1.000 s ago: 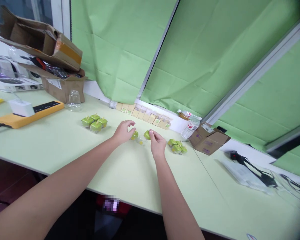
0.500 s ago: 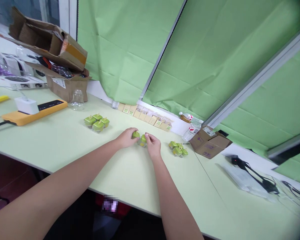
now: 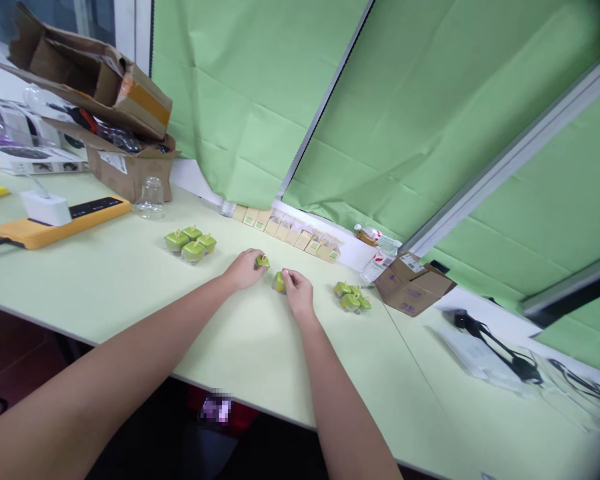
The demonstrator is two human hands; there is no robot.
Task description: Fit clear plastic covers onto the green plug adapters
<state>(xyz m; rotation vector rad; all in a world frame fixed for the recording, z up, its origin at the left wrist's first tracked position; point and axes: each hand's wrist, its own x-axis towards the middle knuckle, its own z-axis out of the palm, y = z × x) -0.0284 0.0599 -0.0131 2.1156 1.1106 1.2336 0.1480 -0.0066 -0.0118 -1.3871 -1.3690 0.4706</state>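
My left hand (image 3: 246, 269) is closed around a small green-lidded container (image 3: 263, 261); my fingers and palm cover much of its body. Just right of it, my right hand (image 3: 299, 291) pinches the lid edge of a second green-lidded container (image 3: 279, 283), clear-walled with something yellow in it. A narrow gap separates the two. On the table to the left stands a tight group of similar green-lidded containers (image 3: 193, 251). Another such group (image 3: 351, 302) sits to the right of my right hand.
Behind my hands, a row of small tan house-shaped cards (image 3: 294, 235) lines the wall. An orange power strip (image 3: 63, 225), a clear jar (image 3: 151, 200) and cardboard boxes (image 3: 130, 175) are at left. Plastic bottles (image 3: 375, 265), a carton (image 3: 413, 287) and black cables (image 3: 500, 350) are at right.
My left hand has moved slightly left and away from me with its container, widening the gap to the other one. My right hand keeps its pinch. The view has shifted a little.
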